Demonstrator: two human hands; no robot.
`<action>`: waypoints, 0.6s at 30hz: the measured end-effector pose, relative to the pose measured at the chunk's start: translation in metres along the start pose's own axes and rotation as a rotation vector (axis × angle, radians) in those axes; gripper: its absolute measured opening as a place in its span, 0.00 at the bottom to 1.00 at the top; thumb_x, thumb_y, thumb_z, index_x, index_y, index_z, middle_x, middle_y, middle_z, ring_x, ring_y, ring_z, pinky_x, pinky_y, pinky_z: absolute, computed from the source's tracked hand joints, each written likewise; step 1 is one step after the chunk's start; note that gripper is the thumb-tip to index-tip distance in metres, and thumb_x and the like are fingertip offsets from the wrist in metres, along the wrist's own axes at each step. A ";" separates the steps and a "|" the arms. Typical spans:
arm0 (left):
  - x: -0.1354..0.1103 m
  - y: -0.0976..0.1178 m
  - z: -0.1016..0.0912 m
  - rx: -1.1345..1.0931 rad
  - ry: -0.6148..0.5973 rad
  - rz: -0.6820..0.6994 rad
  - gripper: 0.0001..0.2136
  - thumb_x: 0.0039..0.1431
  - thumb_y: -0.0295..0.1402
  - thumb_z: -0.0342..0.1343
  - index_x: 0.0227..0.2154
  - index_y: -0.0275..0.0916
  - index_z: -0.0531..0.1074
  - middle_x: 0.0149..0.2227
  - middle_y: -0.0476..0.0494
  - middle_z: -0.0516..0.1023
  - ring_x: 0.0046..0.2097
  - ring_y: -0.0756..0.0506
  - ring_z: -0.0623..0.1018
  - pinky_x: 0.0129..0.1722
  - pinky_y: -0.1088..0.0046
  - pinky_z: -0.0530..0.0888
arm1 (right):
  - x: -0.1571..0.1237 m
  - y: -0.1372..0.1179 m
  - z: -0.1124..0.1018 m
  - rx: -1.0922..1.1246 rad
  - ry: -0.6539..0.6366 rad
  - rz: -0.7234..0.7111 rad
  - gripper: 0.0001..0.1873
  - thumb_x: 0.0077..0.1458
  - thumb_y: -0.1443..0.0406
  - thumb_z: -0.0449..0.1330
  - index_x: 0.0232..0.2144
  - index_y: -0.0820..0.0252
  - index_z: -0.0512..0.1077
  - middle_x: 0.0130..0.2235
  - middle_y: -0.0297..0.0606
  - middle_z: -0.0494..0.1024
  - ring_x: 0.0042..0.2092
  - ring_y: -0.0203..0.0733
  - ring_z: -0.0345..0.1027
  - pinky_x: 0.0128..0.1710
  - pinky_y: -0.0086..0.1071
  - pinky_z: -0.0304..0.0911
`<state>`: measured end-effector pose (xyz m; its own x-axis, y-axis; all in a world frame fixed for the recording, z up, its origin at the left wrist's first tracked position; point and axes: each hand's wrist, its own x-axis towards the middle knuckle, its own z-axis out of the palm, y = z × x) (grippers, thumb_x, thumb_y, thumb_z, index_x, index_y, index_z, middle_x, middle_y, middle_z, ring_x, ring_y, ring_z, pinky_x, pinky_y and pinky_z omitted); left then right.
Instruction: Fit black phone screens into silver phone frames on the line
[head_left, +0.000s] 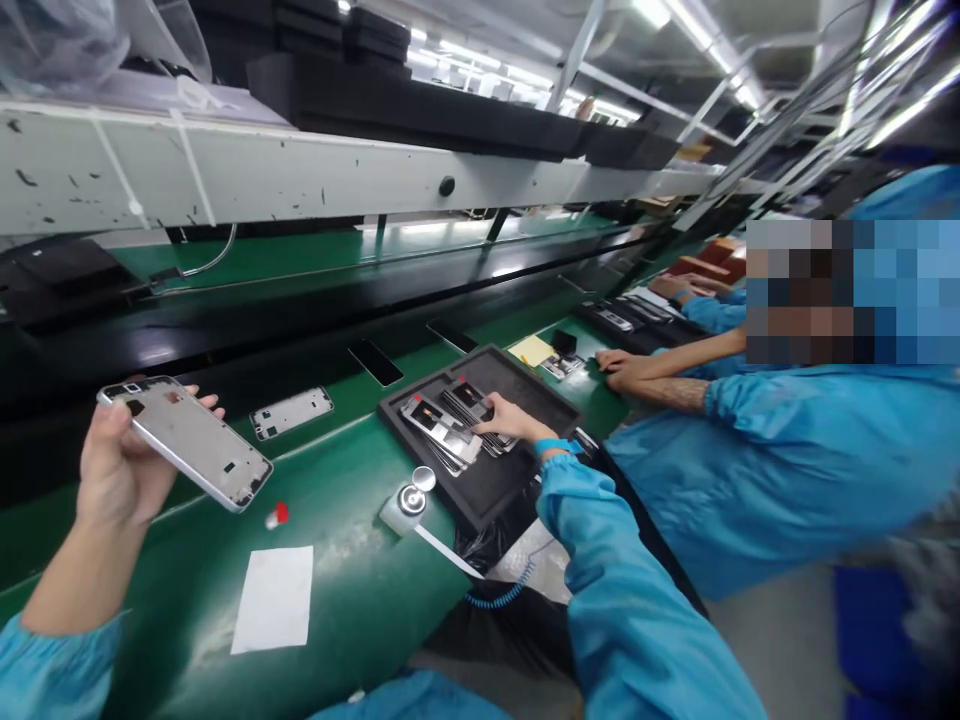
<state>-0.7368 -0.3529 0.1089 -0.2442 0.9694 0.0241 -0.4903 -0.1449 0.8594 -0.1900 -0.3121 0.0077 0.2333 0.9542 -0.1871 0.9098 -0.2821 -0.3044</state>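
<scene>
My left hand (120, 465) is closed around a silver phone frame (199, 440), held tilted above the bench at the left. Over a black tray (480, 500), my right hand (510, 420) has its thumb and fingers closed at the upper part of a stack of phone screens (469, 405). Beside that stack, nearer to me, lies another fanned stack of phone screens (442, 435) with silver backs. A blue wrist strap (559, 447) circles my right wrist. Another phone frame (292, 412) lies flat on the bench, between my hands.
Two dark phone panels (375, 362) lie behind the tray. On the green bench (360, 580) are a white paper (274, 600), a small red-and-white item (277, 515) and a round metal-lidded dispenser (411, 500). A co-worker's arms (667, 380) rest at the right. A shelf (300, 180) crosses above.
</scene>
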 end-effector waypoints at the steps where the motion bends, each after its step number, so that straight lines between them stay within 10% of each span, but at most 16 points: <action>1: 0.001 -0.003 0.002 0.020 0.021 0.019 0.25 0.40 0.52 0.77 0.38 0.43 0.83 0.42 0.40 0.89 0.45 0.32 0.88 0.43 0.53 0.88 | -0.004 0.000 0.001 -0.014 -0.001 0.002 0.26 0.49 0.59 0.75 0.47 0.57 0.70 0.40 0.38 0.82 0.43 0.47 0.78 0.44 0.35 0.70; 11: -0.011 -0.015 0.025 -0.132 0.066 0.046 0.16 0.58 0.53 0.68 0.31 0.45 0.84 0.41 0.42 0.89 0.46 0.34 0.87 0.46 0.51 0.88 | -0.032 -0.026 0.001 -0.212 0.074 0.063 0.33 0.60 0.45 0.69 0.56 0.62 0.74 0.64 0.64 0.71 0.65 0.70 0.69 0.61 0.59 0.64; 18: -0.020 0.002 0.018 -0.271 0.031 -0.075 0.25 0.77 0.53 0.47 0.38 0.42 0.83 0.46 0.38 0.88 0.50 0.36 0.86 0.53 0.46 0.85 | -0.049 -0.071 0.024 -0.194 0.027 -0.052 0.33 0.59 0.45 0.72 0.56 0.63 0.77 0.56 0.54 0.82 0.59 0.57 0.76 0.57 0.39 0.69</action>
<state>-0.7179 -0.3687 0.1193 -0.2221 0.9736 -0.0536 -0.7129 -0.1246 0.6901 -0.2739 -0.3411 0.0164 0.1909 0.9702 -0.1494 0.9694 -0.2103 -0.1264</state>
